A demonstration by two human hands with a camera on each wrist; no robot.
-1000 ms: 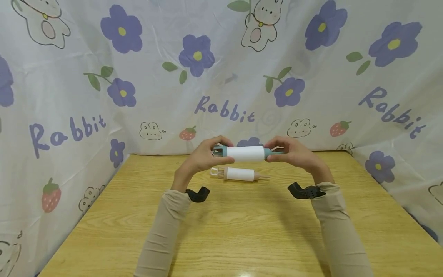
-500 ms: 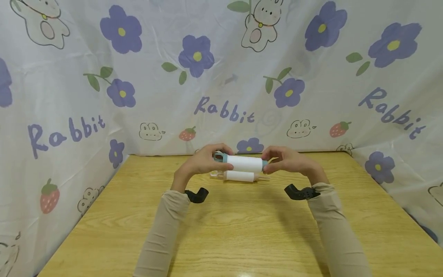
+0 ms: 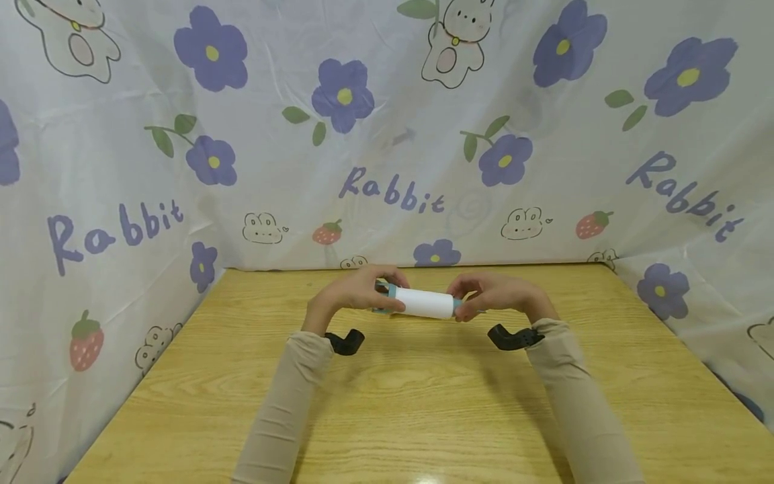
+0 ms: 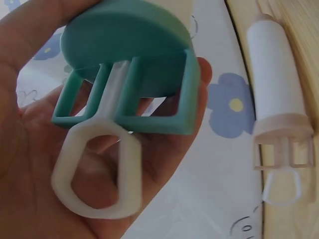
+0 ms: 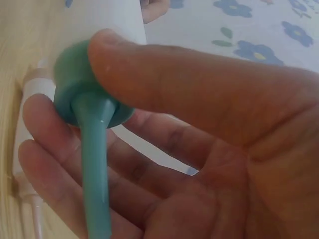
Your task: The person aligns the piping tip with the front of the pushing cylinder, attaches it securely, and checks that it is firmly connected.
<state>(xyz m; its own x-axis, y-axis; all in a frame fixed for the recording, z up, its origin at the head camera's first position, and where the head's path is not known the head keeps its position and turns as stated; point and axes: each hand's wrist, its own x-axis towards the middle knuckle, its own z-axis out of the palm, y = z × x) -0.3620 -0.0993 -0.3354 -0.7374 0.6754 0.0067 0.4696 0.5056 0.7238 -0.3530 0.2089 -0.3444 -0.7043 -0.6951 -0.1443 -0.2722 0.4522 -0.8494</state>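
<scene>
Both hands hold a large teal-and-white syringe (image 3: 425, 303), lying nearly level above the table, its right end slightly lower. My left hand (image 3: 361, 290) grips the flange end, thumb in front and fingers behind. In the left wrist view the teal flange and the white plunger ring (image 4: 97, 169) show against the palm. My right hand (image 3: 498, 296) pinches the teal collar at the nozzle end; the nozzle (image 5: 94, 169) points out past the fingers. A second, beige-and-white syringe (image 4: 279, 74) lies on the table close by. In the head view the held syringe hides it almost wholly.
The wooden table (image 3: 411, 403) reaches back to a white curtain (image 3: 387, 154) printed with flowers, strawberries and rabbits, which also hangs at both sides. A black camera mount (image 3: 345, 341) sits on each wrist.
Both hands have lowered the teal-and-white syringe toward the table, its right end dropping more. It now covers the beige syringe in the head view. The right hand has also shifted slightly left.
</scene>
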